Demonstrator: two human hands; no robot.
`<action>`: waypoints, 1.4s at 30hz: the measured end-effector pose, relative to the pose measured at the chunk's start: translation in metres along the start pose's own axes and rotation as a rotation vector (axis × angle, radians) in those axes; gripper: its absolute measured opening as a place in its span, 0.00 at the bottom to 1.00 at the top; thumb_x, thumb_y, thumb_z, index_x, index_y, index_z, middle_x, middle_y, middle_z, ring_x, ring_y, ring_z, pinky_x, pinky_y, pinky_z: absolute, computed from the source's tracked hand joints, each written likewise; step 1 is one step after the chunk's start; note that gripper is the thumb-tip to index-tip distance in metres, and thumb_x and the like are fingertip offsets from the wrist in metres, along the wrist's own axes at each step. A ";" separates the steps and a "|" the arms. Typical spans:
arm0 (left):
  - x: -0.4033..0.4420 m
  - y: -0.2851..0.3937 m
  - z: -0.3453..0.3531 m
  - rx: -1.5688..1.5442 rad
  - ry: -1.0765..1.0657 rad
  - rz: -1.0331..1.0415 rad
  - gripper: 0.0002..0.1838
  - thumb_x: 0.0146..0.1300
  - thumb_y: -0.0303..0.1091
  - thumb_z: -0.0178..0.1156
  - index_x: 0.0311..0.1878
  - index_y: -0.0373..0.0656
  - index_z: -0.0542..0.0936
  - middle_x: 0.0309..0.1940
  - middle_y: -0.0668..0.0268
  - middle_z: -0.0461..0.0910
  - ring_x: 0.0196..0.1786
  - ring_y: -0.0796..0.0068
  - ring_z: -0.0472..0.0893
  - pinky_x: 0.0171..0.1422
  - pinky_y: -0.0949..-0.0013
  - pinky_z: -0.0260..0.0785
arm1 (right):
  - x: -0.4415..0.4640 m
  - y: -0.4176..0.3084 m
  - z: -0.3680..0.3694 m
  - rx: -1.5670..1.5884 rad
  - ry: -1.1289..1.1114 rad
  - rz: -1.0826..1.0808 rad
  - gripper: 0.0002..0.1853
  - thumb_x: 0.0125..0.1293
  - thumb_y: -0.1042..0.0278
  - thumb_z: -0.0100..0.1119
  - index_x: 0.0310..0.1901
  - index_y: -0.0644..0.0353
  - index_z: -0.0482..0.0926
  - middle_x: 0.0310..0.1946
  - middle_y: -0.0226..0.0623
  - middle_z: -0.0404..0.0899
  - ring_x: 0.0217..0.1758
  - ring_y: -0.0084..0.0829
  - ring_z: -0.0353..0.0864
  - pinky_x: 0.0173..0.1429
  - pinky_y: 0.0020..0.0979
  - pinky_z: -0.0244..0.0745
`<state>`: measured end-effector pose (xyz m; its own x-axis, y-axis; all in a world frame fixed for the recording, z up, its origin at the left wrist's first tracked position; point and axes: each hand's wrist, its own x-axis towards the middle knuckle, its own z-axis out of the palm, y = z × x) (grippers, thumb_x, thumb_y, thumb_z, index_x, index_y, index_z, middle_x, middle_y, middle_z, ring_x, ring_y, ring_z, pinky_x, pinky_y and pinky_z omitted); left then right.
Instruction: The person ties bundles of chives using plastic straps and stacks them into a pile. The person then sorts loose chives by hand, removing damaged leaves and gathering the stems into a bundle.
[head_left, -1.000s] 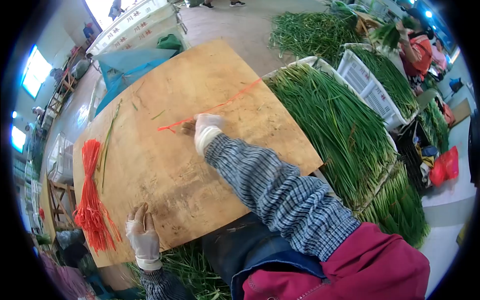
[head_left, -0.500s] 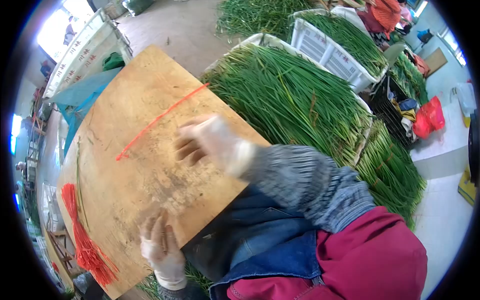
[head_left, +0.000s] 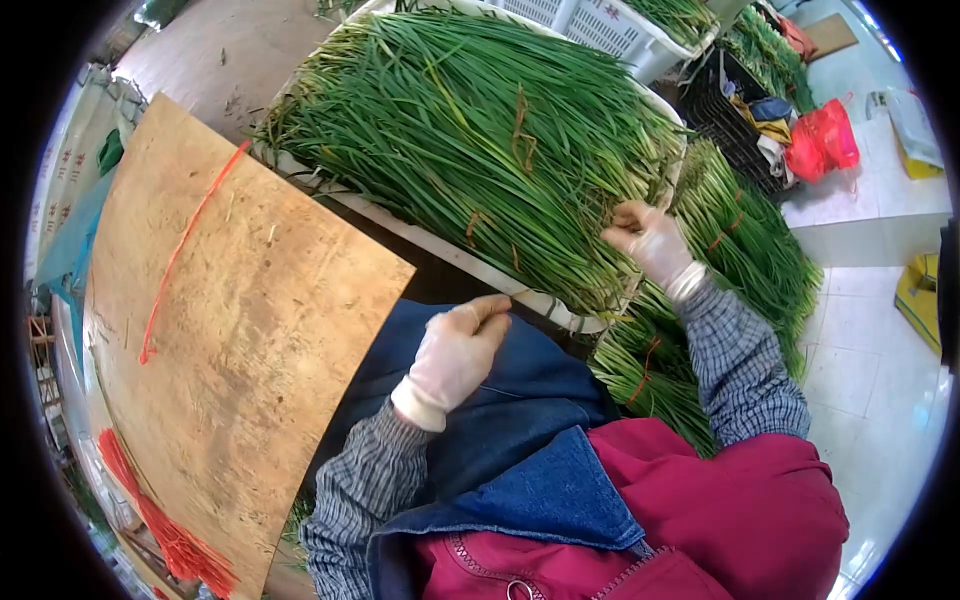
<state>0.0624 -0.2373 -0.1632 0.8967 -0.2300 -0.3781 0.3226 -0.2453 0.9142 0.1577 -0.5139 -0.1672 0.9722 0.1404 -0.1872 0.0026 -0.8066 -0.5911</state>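
My right hand (head_left: pixel 652 246), in a thin pale glove, reaches over the big heap of garlic chives (head_left: pixel 470 130). Its fingers are curled and pinch at the pale stem ends along the heap's right side. Between the wooden board and the crate, my left hand (head_left: pixel 458 352), gloved too, is closed with thumb and fingers together. A thin pale strand seems to stick out at its fingertips; what it is I cannot make out. A single red tie strip (head_left: pixel 185 240) lies across the wooden board (head_left: pixel 250 300). A bunch of red strips (head_left: pixel 165 510) rests on the board's near left edge.
The chives fill a white crate (head_left: pixel 440 257) beside the board. Bundles of chives (head_left: pixel 745 235) tied with red strips lie to the right, with another tied bundle (head_left: pixel 640 375) below. Behind stand a white crate (head_left: pixel 600 30), a black crate (head_left: pixel 725 130) and a red plastic bag (head_left: pixel 825 140).
My view has swung right. My right hand has moved from over the board to the chives' stem ends. My left hand has left the board's near edge and come beside the crate.
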 end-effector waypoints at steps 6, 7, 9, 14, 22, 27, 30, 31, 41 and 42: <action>0.050 0.003 0.011 -0.066 -0.033 -0.231 0.18 0.62 0.34 0.54 0.52 0.32 0.75 0.38 0.64 0.81 0.36 0.79 0.78 0.39 0.77 0.69 | -0.022 0.013 0.062 -0.492 0.188 -0.083 0.48 0.46 0.45 0.67 0.63 0.68 0.57 0.61 0.53 0.60 0.64 0.48 0.59 0.66 0.46 0.55; 0.053 0.004 0.011 -0.169 -0.012 -0.283 0.18 0.63 0.33 0.54 0.52 0.32 0.75 0.38 0.64 0.80 0.37 0.78 0.78 0.39 0.77 0.69 | -0.025 0.003 0.071 -0.592 0.114 0.018 0.53 0.45 0.41 0.67 0.65 0.68 0.53 0.63 0.53 0.56 0.66 0.47 0.55 0.67 0.49 0.52; 0.057 -0.008 0.009 -0.188 0.052 -0.306 0.17 0.63 0.33 0.53 0.52 0.33 0.74 0.38 0.64 0.80 0.36 0.78 0.78 0.38 0.77 0.69 | -0.035 -0.009 0.091 -0.599 0.149 -0.057 0.54 0.45 0.40 0.66 0.65 0.69 0.51 0.62 0.51 0.57 0.66 0.47 0.55 0.67 0.48 0.50; 0.058 -0.021 0.004 -0.297 0.170 -0.321 0.14 0.63 0.31 0.54 0.49 0.34 0.75 0.36 0.64 0.80 0.35 0.79 0.78 0.37 0.78 0.69 | -0.017 -0.004 0.085 -0.490 0.279 -0.105 0.53 0.45 0.40 0.66 0.65 0.69 0.52 0.61 0.51 0.58 0.63 0.48 0.57 0.64 0.49 0.53; 0.059 -0.023 0.002 -0.247 0.246 -0.257 0.14 0.62 0.30 0.55 0.50 0.35 0.76 0.36 0.64 0.80 0.36 0.76 0.79 0.38 0.76 0.70 | -0.003 -0.027 0.111 -0.595 0.318 -0.238 0.51 0.45 0.37 0.63 0.60 0.75 0.59 0.58 0.54 0.62 0.62 0.49 0.60 0.63 0.48 0.55; 0.075 0.001 0.015 0.698 0.417 0.510 0.21 0.52 0.23 0.57 0.53 0.40 0.75 0.45 0.56 0.77 0.47 0.57 0.77 0.49 0.63 0.71 | -0.016 -0.030 0.111 -0.510 0.318 -0.317 0.50 0.41 0.45 0.66 0.60 0.75 0.59 0.58 0.55 0.61 0.61 0.50 0.59 0.63 0.48 0.54; 0.105 0.018 0.021 0.995 0.285 0.788 0.27 0.51 0.28 0.55 0.59 0.45 0.71 0.55 0.63 0.72 0.60 0.59 0.68 0.63 0.54 0.60 | -0.018 -0.031 0.111 -0.504 0.303 -0.312 0.49 0.41 0.47 0.66 0.60 0.75 0.59 0.58 0.55 0.61 0.62 0.50 0.59 0.64 0.48 0.54; 0.114 0.012 0.022 1.067 0.238 0.733 0.27 0.51 0.29 0.55 0.59 0.45 0.70 0.56 0.64 0.71 0.61 0.59 0.67 0.64 0.52 0.57 | -0.020 -0.034 0.103 -0.502 0.281 -0.331 0.46 0.45 0.48 0.64 0.59 0.74 0.60 0.57 0.53 0.63 0.61 0.48 0.59 0.63 0.48 0.54; 0.119 -0.004 0.019 1.240 0.073 0.565 0.26 0.55 0.31 0.54 0.60 0.45 0.69 0.57 0.66 0.69 0.63 0.60 0.64 0.67 0.45 0.50 | 0.018 0.032 0.051 -0.516 0.317 -0.186 0.38 0.51 0.35 0.58 0.49 0.66 0.72 0.44 0.46 0.74 0.51 0.46 0.71 0.56 0.43 0.63; 0.118 -0.006 0.019 1.239 0.074 0.567 0.26 0.55 0.31 0.54 0.60 0.45 0.69 0.57 0.66 0.69 0.63 0.60 0.64 0.67 0.45 0.50 | 0.013 0.023 0.052 -0.498 0.249 -0.119 0.39 0.51 0.34 0.58 0.49 0.66 0.72 0.44 0.46 0.74 0.51 0.45 0.71 0.56 0.43 0.63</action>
<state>0.1603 -0.2810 -0.2159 0.8405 -0.5398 0.0460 -0.5374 -0.8200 0.1967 0.1584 -0.5006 -0.2243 0.9842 0.1557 0.0839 0.1666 -0.9753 -0.1447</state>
